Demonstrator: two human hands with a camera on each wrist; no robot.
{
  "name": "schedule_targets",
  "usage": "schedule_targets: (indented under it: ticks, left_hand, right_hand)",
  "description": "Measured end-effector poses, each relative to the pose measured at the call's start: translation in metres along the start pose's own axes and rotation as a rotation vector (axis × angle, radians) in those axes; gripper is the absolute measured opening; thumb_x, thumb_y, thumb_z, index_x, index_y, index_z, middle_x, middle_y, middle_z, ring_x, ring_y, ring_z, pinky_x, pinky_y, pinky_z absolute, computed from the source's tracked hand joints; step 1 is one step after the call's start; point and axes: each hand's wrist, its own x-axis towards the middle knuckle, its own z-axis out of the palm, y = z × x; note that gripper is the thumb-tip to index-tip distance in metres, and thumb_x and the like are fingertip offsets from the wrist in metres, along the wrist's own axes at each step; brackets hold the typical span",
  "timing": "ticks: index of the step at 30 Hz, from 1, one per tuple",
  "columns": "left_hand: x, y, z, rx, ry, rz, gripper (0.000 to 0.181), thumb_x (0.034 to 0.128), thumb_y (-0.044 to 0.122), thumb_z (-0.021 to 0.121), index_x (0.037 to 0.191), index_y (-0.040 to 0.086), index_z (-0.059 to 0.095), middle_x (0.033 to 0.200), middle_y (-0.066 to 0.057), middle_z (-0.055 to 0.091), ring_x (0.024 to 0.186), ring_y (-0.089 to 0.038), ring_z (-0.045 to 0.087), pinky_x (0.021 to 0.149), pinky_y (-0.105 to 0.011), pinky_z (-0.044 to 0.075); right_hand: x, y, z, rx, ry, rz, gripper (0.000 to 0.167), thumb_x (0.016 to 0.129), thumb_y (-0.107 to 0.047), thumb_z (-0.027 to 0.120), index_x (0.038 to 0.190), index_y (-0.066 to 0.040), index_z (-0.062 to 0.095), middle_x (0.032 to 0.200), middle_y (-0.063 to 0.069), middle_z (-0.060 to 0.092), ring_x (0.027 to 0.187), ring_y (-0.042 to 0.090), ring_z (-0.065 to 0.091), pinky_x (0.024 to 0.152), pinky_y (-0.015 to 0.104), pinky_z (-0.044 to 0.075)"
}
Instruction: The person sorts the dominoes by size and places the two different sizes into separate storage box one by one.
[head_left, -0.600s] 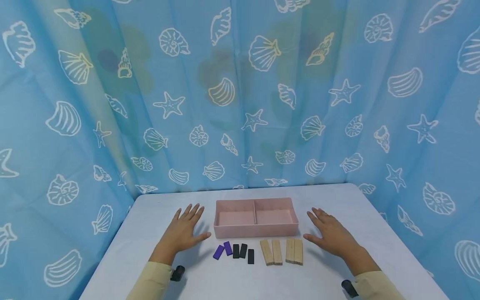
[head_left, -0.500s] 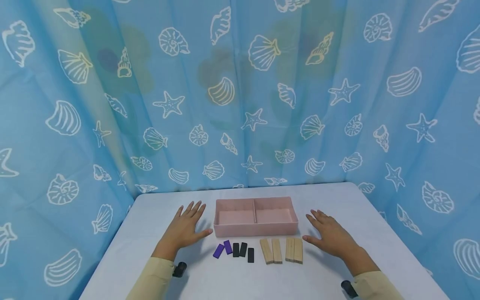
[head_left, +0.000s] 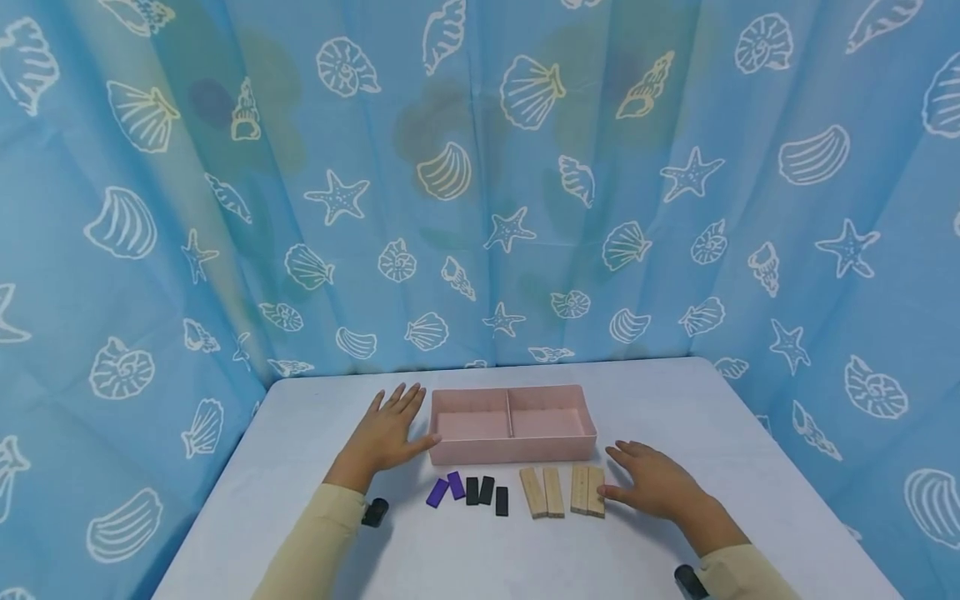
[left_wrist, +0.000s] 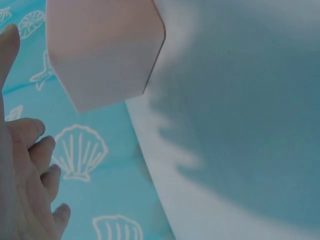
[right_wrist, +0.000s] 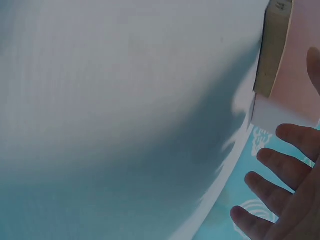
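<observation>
A pink two-compartment box (head_left: 513, 451) stands near the middle of the table. Beside its left end my left hand (head_left: 382, 435) is spread with fingers straight, the thumb close to the box's front left corner; it holds nothing. My right hand (head_left: 654, 482) hovers by the wooden blocks (head_left: 588, 492) at the right, its thumb overlapping the rightmost one in the head view; contact cannot be told. In the right wrist view, the fingers (right_wrist: 280, 170) are extended, with a wooden block (right_wrist: 275, 47) beyond them. Purple blocks (head_left: 437, 492) and black blocks (head_left: 487, 490) lie in front of the box.
The white table (head_left: 450, 567) bears all these things. A blue curtain (head_left: 480, 183) with a shell pattern hangs behind and at both sides. A dark wrist camera (head_left: 375, 512) sits on the left sleeve, another wrist camera (head_left: 690, 582) on the right.
My left hand has moved right and forward toward the box. My right hand has lowered toward the wooden blocks, its thumb now over the rightmost one. The head view has tilted slightly.
</observation>
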Motion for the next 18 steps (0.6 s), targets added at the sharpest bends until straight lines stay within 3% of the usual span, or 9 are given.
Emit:
schedule_targets:
  ticks: [5,15,18]
  left_hand:
    - [0.006,0.002,0.002,-0.024,-0.012,0.002,0.100,0.0843,0.083,0.026,0.155,0.013,0.024,0.159,-0.005,0.022,0.146,-0.028,0.015,0.116,-0.053,0.006]
    - [0.012,0.006,0.009,-0.071,-0.018,0.012,0.101,0.0842,0.084,0.021,0.155,0.011,0.026,0.159,-0.007,0.022,0.146,-0.030,0.014,0.116,-0.053,0.005]
    - [0.014,0.007,0.011,-0.076,-0.025,0.005,0.094,0.0882,0.078,0.030,0.155,0.011,0.026,0.159,-0.007,0.022,0.146,-0.030,0.015,0.116,-0.053,0.005]
  right_hand:
    - [0.001,-0.009,0.004,0.033,-0.056,0.010,0.099,0.069,-0.083,0.057,0.138,-0.012,0.056,0.143,0.017,0.048,0.133,0.041,0.039,0.103,0.061,0.034]
    - [0.004,-0.017,0.002,0.029,-0.107,0.003,0.102,0.061,-0.083,0.063,0.133,-0.011,0.060,0.143,0.016,0.049,0.133,0.040,0.039,0.105,0.058,0.033]
    - [0.006,-0.017,0.004,0.042,-0.115,0.003,0.103,0.059,-0.082,0.066,0.132,-0.010,0.061,0.142,0.016,0.049,0.133,0.040,0.040,0.104,0.058,0.034]
